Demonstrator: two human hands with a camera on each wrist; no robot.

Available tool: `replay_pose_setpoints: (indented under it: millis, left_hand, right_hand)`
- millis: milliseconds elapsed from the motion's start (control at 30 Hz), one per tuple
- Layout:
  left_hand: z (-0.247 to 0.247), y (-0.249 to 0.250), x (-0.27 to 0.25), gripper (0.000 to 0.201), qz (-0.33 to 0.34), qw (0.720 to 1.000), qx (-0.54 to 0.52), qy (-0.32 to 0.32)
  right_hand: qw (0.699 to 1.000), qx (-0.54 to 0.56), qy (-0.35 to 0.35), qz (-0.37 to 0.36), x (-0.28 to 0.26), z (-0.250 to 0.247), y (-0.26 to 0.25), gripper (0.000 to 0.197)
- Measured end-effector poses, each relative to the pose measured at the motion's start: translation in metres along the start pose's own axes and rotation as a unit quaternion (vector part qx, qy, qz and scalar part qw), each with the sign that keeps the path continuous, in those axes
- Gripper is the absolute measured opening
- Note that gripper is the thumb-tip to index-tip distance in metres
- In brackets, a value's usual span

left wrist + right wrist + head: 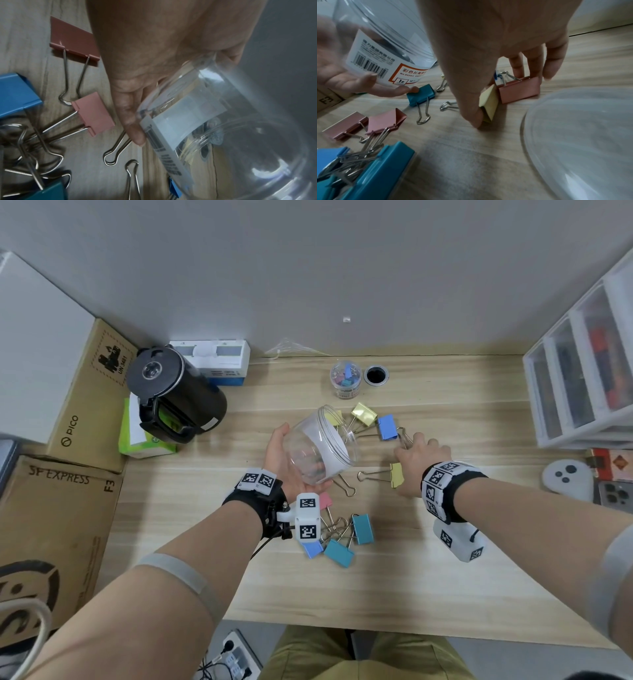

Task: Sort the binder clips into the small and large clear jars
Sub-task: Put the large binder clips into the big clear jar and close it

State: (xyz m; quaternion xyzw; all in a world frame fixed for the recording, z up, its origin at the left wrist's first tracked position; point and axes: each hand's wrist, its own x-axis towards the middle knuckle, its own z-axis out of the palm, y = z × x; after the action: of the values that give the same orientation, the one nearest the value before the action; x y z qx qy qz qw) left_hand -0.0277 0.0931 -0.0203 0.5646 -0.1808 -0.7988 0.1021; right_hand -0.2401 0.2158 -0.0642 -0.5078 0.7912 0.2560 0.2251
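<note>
My left hand point(293, 460) grips the large clear jar point(320, 445) from below and holds it tilted, mouth toward the right; its barcode label point(171, 135) shows in the left wrist view. My right hand point(416, 453) is down on the table. Its thumb presses a yellow binder clip point(488, 104) and its fingers point(534, 67) curl behind a pink clip point(519, 89), pinching both. The small jar point(346, 380) with small clips stands at the back. Loose large clips lie around: gold point(364, 414), blue point(387, 428), teal point(361, 529).
A black kettle point(174, 395) and cardboard boxes point(89, 392) fill the left side. A clear drawer unit point(582, 371) stands on the right, with a white controller point(567, 474) in front of it. A translucent lid point(582, 135) lies near my right wrist. A cable hole point(375, 375) sits beside the small jar.
</note>
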Motion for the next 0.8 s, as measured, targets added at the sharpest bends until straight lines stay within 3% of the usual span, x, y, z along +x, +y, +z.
replay_pose_setpoints:
  millis: [367, 567, 800]
  left_hand:
    - [0.013, 0.001, -0.005, 0.069, -0.001, 0.999, 0.018, -0.038]
    - [0.026, 0.008, -0.017, 0.061, -0.002, 0.999, 0.024, -0.042]
    - [0.034, 0.001, -0.014, 0.054, -0.017, 0.995, 0.077, -0.058]
  right_hand:
    - [0.99, 0.142, -0.012, -0.001, -0.017, -0.015, 0.028, 0.067]
    - [0.979, 0.202, -0.013, 0.008, -0.028, -0.042, 0.064, 0.048]
    - [0.949, 0.29, 0.0, -0.12, -0.037, -0.071, 0.049, 0.044]
